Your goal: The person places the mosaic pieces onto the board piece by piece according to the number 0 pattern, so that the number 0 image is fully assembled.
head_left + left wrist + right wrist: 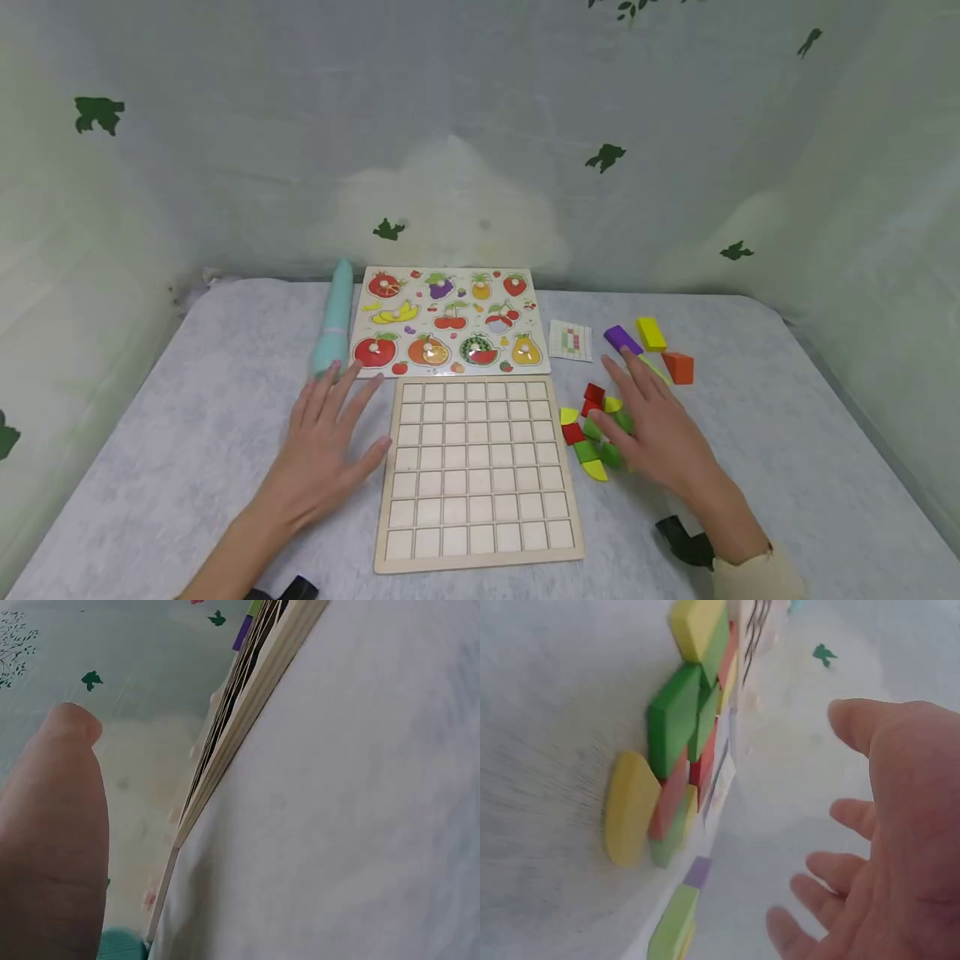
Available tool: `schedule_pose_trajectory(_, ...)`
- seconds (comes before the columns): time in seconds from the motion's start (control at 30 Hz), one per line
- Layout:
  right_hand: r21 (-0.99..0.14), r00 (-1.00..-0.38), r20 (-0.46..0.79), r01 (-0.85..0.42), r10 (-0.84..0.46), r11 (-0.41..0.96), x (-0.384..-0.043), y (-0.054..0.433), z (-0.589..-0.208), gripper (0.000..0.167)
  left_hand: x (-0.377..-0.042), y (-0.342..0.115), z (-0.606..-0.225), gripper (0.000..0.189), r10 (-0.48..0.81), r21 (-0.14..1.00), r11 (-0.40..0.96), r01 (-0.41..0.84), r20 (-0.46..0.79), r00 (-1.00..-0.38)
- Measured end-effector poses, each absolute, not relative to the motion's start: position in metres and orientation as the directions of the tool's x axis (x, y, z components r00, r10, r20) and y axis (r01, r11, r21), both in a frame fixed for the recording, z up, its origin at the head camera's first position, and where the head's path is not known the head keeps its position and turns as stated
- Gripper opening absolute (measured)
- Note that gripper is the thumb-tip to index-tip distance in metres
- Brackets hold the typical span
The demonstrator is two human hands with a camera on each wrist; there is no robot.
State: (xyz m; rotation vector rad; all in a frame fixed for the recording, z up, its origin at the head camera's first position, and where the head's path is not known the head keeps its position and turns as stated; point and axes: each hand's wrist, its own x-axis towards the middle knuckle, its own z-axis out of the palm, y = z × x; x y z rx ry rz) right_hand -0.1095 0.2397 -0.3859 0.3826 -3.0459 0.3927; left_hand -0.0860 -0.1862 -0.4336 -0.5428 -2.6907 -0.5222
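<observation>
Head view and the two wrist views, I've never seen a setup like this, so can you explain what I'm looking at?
There's no machine here, just a person's bare hands. The wide picture comes from a camera worn on the head, looking forward and down. The other two come from cameras strapped to each wrist, so they look tilted and close.

On the grey surface lies a wooden grid board, with a fruit picture board behind it. Left of that is a long teal object; to the right are a printed card, small coloured pieces and larger blocks.

The left hand is beside the grid, the right hand by the pieces. Neither holds anything.
</observation>
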Motion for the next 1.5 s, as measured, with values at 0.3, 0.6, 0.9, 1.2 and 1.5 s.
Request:
schedule_pose_trajectory(0.3, -0.364, -0.965, -0.031, -0.234, -0.262, 0.902, -0.138, 0.242, -0.366, 0.075, -0.084, -0.178, -0.44, 0.076, 0.332, 0.497, 0.764, 0.411, 0.243, -0.911)
schedule_pose_trajectory(0.6, -0.508, -0.943, -0.067, -0.248, -0.326, 0.825, -0.151, 0.24, -0.379, 0.055, -0.081, -0.178, -0.444, 0.077, 0.369, 0.398, 0.824, 0.402, 0.162, -0.915)
schedule_pose_trajectory(0.9, -0.541, -0.882, -0.026, -0.383, -0.47, 0.749, -0.155, 0.247, -0.395, 0.042, -0.081, -0.181, -0.447, 0.078, 0.425, 0.302, 0.829, 0.471, 0.206, -0.881)
schedule_pose_trajectory(1.2, -0.481, -0.911, -0.072, -0.325, -0.406, 0.814, -0.154, 0.257, -0.393, 0.039, -0.082, -0.178, -0.448, 0.078, 0.423, 0.312, 0.827, 0.468, 0.204, -0.883)
schedule_pose_trajectory(1.5, -0.415, -0.967, -0.165, -0.109, -0.192, 0.903, -0.159, 0.261, -0.395, 0.037, -0.083, -0.179, -0.448, 0.078, 0.421, 0.305, 0.831, 0.464, 0.2, -0.885)
